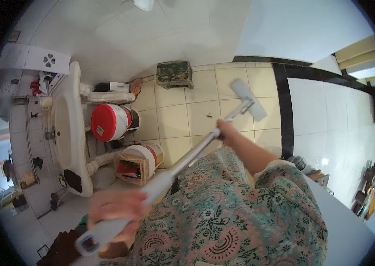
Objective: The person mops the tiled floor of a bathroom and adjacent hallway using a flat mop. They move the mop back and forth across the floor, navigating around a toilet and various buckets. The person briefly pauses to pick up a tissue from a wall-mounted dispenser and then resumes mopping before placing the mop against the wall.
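A flat mop (193, 155) with a grey pole slants across the view, from the lower left up to the floor at the upper right. My left hand (118, 210), slightly blurred, is wrapped round the thick light-grey grip near its looped end. Farther down the pole, my right hand (226, 131) is closed round the shaft. The pale rectangular mop head (258, 109) lies on the cream floor tiles, turned diagonally. Left of it, a small dark scrap (209, 115) rests on a tile, apart from the mop.
A white washbasin (75, 128) stands at the left. Beside it are a bucket with a red lid (103, 123) and a white bucket (153, 153) next to a wooden box (132, 168). A worn green stool (174, 74) stands by the far wall. A black threshold strip (284, 115) borders white tiles.
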{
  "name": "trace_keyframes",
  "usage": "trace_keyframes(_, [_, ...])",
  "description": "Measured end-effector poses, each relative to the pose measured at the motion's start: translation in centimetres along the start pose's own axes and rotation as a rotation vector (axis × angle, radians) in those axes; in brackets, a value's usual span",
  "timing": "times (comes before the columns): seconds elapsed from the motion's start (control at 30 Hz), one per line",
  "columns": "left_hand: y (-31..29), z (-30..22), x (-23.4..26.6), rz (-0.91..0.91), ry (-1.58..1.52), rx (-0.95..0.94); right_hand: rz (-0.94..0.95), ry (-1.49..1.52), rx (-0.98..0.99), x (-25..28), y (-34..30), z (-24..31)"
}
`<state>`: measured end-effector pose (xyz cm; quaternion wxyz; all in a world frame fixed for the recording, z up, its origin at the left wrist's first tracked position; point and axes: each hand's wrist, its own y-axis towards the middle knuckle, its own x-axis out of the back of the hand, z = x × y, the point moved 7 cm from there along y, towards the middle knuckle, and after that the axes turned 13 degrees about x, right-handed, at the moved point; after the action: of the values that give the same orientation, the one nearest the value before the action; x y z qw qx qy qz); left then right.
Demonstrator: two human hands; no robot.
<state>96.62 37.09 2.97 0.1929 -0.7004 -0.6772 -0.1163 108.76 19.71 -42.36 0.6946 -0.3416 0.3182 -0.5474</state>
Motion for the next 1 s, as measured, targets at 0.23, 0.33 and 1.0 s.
trace_keyframes(0.23, [-9.0, -3.7, 8.9, 0.053, 0.162, 0.104, 0.156, 0.351, -0.183, -15.6, -12.5, -4.8])
trace_keyframes(0.33, [-15.3, -1.1, 11.1, 1.015, 0.345, -0.066, 0.150, 0.422, -0.126, -16.5, -13.2, -6.0])
trace_keyframes(1.0, [5.0, 2.7, -7.1, 0.443, -0.011, -0.016, -0.326, 0.357, -0.001, 14.1, -5.2, -10.3])
